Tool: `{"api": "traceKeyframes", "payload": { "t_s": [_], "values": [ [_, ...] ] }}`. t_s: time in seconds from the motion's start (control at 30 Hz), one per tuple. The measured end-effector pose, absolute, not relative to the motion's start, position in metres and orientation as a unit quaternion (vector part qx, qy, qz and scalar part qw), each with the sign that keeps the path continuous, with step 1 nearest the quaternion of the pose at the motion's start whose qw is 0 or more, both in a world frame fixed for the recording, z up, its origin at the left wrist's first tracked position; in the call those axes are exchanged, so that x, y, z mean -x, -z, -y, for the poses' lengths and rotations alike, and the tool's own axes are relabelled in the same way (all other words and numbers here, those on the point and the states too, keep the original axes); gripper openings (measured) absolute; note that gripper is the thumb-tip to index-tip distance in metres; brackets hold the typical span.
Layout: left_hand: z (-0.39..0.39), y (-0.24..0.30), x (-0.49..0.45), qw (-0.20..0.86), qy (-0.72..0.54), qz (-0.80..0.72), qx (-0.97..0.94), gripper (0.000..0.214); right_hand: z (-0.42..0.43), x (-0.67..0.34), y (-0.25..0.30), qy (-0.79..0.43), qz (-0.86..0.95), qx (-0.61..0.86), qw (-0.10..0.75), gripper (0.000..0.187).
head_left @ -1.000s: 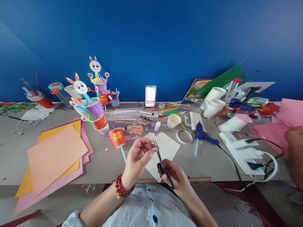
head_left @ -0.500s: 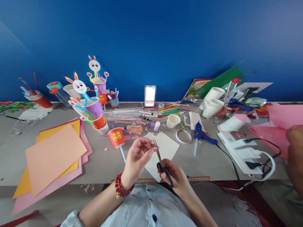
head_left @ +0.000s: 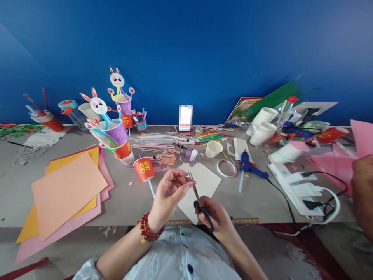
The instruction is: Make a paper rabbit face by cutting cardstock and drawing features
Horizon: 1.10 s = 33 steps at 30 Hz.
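Note:
My right hand (head_left: 214, 216) grips the black handles of a pair of scissors (head_left: 199, 201), blades pointing up and away. My left hand (head_left: 170, 190), with a red bead bracelet at the wrist, pinches a very small piece right at the blade tips; what it is I cannot make out. Both hands hover above a white sheet of paper (head_left: 204, 182) at the table's near edge. A red paper cup on a straw (head_left: 144, 170) lies just left of my left hand.
Stacked orange, yellow and pink sheets (head_left: 64, 190) lie at the left. Bunny cup crafts (head_left: 112, 124) stand behind them. A blue glue gun (head_left: 247, 165), tape ring (head_left: 227, 168), white cups (head_left: 262, 124) and a power strip (head_left: 300, 188) sit right. Another person's hand (head_left: 363, 190) holds pink paper at far right.
My hands have stayed almost still at the scissors. The other person's pink sheet at the far right has shifted.

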State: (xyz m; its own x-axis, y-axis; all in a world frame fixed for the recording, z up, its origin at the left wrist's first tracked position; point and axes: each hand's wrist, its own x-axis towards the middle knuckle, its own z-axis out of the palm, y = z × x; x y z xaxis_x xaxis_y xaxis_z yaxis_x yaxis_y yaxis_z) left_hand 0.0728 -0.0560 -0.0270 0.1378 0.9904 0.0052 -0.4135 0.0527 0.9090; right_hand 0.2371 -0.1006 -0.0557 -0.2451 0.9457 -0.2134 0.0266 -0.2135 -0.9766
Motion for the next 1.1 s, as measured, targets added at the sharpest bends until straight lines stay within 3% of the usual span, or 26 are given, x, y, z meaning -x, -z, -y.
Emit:
{"api": "traceKeyframes", "payload": {
  "t_s": [0.3, 1.1],
  "values": [
    [0.0552, 0.0239, -0.0686, 0.639, -0.546, -0.347, -0.416, 0.026, 0.0991, -0.2384, 0.0554, -0.602, 0.513, 0.492, 0.365, 0.047],
    [0.0567, 0.0182, -0.0623, 0.625, -0.551, -0.341, -0.435, 0.029, 0.1008, -0.2396, 0.0576, -0.594, 0.532, 0.489, 0.353, 0.049]
  ]
}}
